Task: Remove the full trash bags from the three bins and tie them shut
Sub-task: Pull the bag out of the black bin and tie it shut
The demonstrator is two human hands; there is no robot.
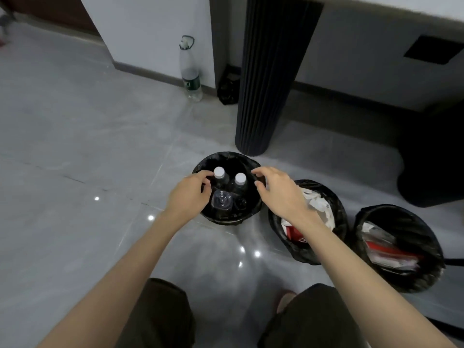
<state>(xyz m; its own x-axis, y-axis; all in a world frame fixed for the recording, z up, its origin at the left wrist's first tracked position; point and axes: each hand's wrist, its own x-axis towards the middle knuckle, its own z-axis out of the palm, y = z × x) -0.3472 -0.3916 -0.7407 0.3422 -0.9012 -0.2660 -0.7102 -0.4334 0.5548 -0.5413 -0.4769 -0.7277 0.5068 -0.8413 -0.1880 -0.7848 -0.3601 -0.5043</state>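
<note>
Now, nearest you, your knees [160,312] are bent over the glossy floor [75,146] and both forearms reach forward. Your left hand [190,194] and right hand [276,189] sit at opposite sides of the left bin [226,221], fingers curled at the rim of its black bag [227,156]; whether either has actually pinched the plastic, I cannot tell. That bag sits in the bin, open, with capped bottles [219,173] standing inside. Lift by a thin pinch on one side and the film may tear or slip, and the upright bottles could tip out and roll. Pull too fast and the bin may rise with the liner. To the right, the middle bin [313,252] and right bin [426,247] hold untied bags of paper and red packaging. Beyond stand a dark ribbed column [271,71] and a tall bottle [190,71] by the wall.
</note>
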